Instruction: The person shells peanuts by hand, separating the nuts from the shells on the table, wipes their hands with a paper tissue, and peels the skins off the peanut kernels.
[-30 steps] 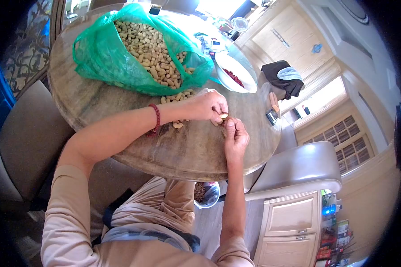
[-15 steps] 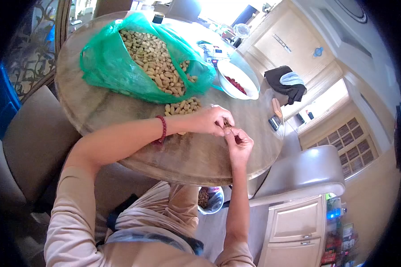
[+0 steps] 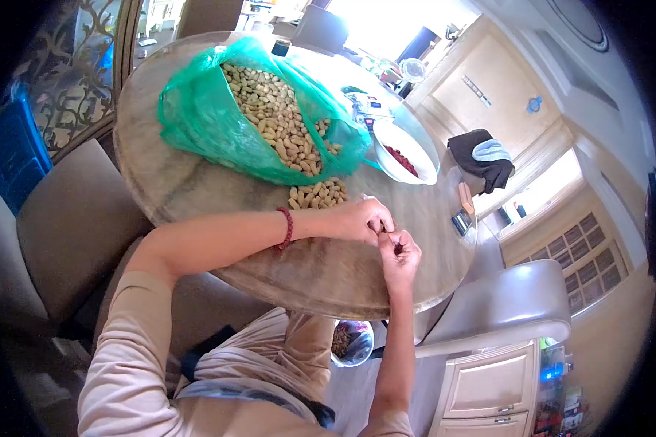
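My left hand (image 3: 362,221), with a dark red bead bracelet (image 3: 289,227) at its wrist, is pinched closed over the table. Its fingertips meet those of my right hand (image 3: 401,256), which is also closed. Between them is a small brown peanut, mostly hidden by the fingers. Just beyond my left wrist lies a small pile of unshelled peanuts (image 3: 317,195). A green plastic bag (image 3: 204,142) lies behind it, its mouth spread over many more peanuts (image 3: 270,109). Red kernels (image 3: 401,160) sit in a white bowl (image 3: 388,154) to the bag's right.
The round table (image 3: 299,273) has its front edge below my forearms. Under it stands a bin (image 3: 361,348) with brown shells inside. Chairs (image 3: 503,295) stand right and left. A phone-like dark object (image 3: 461,223) lies by the right edge, and a packet (image 3: 372,108) behind the bowl.
The whole view has shifted, so the table and bag sit lower and farther right. My hands stay together at the fingertips; the brown peanut between them shows less than before.
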`<state>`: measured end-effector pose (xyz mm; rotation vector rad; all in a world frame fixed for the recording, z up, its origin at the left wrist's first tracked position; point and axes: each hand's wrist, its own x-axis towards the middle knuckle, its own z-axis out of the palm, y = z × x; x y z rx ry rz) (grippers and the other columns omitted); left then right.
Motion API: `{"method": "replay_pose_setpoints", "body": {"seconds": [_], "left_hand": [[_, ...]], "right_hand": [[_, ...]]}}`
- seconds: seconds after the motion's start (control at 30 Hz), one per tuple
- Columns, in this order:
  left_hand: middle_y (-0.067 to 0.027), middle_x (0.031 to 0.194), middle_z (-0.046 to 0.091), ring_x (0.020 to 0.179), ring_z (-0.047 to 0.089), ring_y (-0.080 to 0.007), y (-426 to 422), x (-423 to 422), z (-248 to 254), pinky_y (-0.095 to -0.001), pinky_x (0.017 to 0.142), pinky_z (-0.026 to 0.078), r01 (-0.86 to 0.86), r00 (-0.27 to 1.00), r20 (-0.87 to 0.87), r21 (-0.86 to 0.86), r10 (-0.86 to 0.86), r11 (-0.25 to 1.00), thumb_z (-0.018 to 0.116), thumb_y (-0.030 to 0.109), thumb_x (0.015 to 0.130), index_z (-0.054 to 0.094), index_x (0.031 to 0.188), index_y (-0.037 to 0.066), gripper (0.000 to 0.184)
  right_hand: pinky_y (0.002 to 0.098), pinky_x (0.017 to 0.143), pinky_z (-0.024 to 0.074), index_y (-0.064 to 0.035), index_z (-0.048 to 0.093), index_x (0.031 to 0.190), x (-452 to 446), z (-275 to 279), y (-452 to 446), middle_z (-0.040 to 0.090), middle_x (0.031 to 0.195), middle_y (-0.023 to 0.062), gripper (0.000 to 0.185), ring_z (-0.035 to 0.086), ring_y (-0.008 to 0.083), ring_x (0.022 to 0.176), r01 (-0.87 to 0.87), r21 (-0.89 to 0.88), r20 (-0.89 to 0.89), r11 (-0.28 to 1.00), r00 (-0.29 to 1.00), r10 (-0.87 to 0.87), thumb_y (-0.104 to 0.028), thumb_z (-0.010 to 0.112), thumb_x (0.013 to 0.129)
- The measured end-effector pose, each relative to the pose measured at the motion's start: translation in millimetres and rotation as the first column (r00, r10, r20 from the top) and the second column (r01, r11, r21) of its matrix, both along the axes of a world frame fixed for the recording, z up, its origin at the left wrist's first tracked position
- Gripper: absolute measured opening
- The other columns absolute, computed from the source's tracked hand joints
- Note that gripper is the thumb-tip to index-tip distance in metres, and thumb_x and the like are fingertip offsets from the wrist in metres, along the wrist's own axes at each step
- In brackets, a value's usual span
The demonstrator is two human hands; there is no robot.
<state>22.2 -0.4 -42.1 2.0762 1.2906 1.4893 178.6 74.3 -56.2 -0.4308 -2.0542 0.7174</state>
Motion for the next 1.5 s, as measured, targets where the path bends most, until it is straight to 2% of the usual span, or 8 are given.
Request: {"method": "replay_pose_setpoints", "body": {"seconds": [0.2, 0.3, 0.4, 0.47, 0.6, 0.8, 1.07, 1.5], "left_hand": [[-0.0078, 0.063, 0.062, 0.058, 0.057, -0.0102, -1, 2, 2, -0.0251, 0.053, 0.045, 0.026, 0.995, 0.093, 0.0, -0.026, 1.0, 0.07, 0.005, 0.064, 0.065, 0.084, -0.001, 0.021], [-0.0079, 0.062, 0.062, 0.057, 0.057, -0.0094, -8, 6, 11, -0.0243, 0.052, 0.045, 0.104, 0.957, 0.284, -0.154, -0.057, 0.983, 0.068, 0.003, 0.067, 0.065, 0.082, -0.002, 0.016], [-0.0088, 0.063, 0.063, 0.055, 0.057, -0.0095, -7, 9, 10, -0.0242, 0.051, 0.045, 0.045, 0.953, 0.301, -0.121, -0.006, 0.992, 0.067, 0.001, 0.069, 0.065, 0.08, -0.002, 0.012], [-0.0093, 0.064, 0.064, 0.055, 0.058, -0.0097, -4, 10, 5, -0.0244, 0.05, 0.045, -0.149, 0.981, 0.143, 0.119, 0.132, 0.982, 0.068, 0.001, 0.068, 0.065, 0.079, -0.002, 0.012], [-0.0094, 0.065, 0.065, 0.055, 0.058, -0.0101, -1, 12, -4, -0.0245, 0.051, 0.046, -0.21, 0.968, 0.17, 0.161, 0.182, 0.964, 0.069, 0.002, 0.067, 0.065, 0.077, -0.002, 0.011], [-0.0097, 0.065, 0.064, 0.051, 0.059, -0.01, -7, 5, 6, -0.0232, 0.047, 0.045, -0.094, 0.972, 0.212, -0.061, 0.105, 0.994, 0.068, 0.002, 0.068, 0.066, 0.083, -0.003, 0.016], [-0.011, 0.071, 0.065, 0.056, 0.061, -0.0129, -8, -8, 7, -0.0235, 0.05, 0.052, 0.169, 0.84, 0.542, -0.205, -0.033, 0.964, 0.067, 0.007, 0.074, 0.066, 0.089, -0.004, 0.018], [-0.0127, 0.086, 0.065, 0.072, 0.063, -0.0135, -1, -4, -1, -0.0238, 0.061, 0.054, 0.052, 0.768, 0.632, -0.227, 0.107, 0.972, 0.065, 0.006, 0.077, 0.06, 0.102, -0.007, 0.028]], "right_hand": [[0.021, 0.045, 0.0302, -0.0012, 0.06, 0.071, -1, -3, 3, 0.045, 0.057, -0.0051, 0.017, 0.035, 0.0036, 0.052, -0.08, -0.067, -0.109, 0.995, 0.991, 0.072, -0.014, 0.066, 0.081], [0.0193, 0.045, 0.0333, -0.0009, 0.064, 0.078, 0, -3, 7, 0.051, 0.061, -0.003, 0.016, 0.041, 0.0038, 0.051, -0.12, -0.189, -0.148, 0.975, 0.985, 0.092, -0.016, 0.064, 0.083], [0.0185, 0.043, 0.0373, -0.0002, 0.065, 0.079, 3, 3, 2, 0.056, 0.063, -0.0005, 0.017, 0.047, 0.0049, 0.051, -0.189, -0.309, -0.143, 0.932, 0.978, 0.15, -0.016, 0.063, 0.084], [0.0186, 0.043, 0.039, 0.0002, 0.065, 0.079, 2, 4, 1, 0.057, 0.063, 0.0001, 0.017, 0.048, 0.0054, 0.051, -0.216, -0.309, -0.142, 0.926, 0.973, 0.18, -0.016, 0.063, 0.083], [0.0199, 0.044, 0.0434, 0.0012, 0.065, 0.079, 1, 8, -3, 0.058, 0.063, 0.0017, 0.018, 0.05, 0.0059, 0.051, -0.23, -0.368, -0.112, 0.901, 0.973, 0.202, -0.017, 0.066, 0.081], [0.0198, 0.044, 0.0442, 0.0008, 0.066, 0.081, -5, 13, 2, 0.059, 0.064, 0.0028, 0.019, 0.051, 0.0068, 0.051, -0.214, -0.612, -0.14, 0.761, 0.977, 0.162, -0.018, 0.07, 0.077], [0.0191, 0.045, 0.0456, 0.0024, 0.066, 0.082, -19, 20, 8, 0.061, 0.066, 0.0057, 0.021, 0.053, 0.0076, 0.051, -0.232, -0.643, -0.126, 0.73, 0.972, 0.198, -0.018, 0.068, 0.078], [0.0238, 0.055, 0.0529, 0.0067, 0.061, 0.087, -26, 17, 3, 0.064, 0.076, 0.0143, 0.022, 0.063, 0.0157, 0.064, -0.297, -0.701, -0.263, 0.648, 0.953, 0.152, -0.015, 0.058, 0.085]]}}
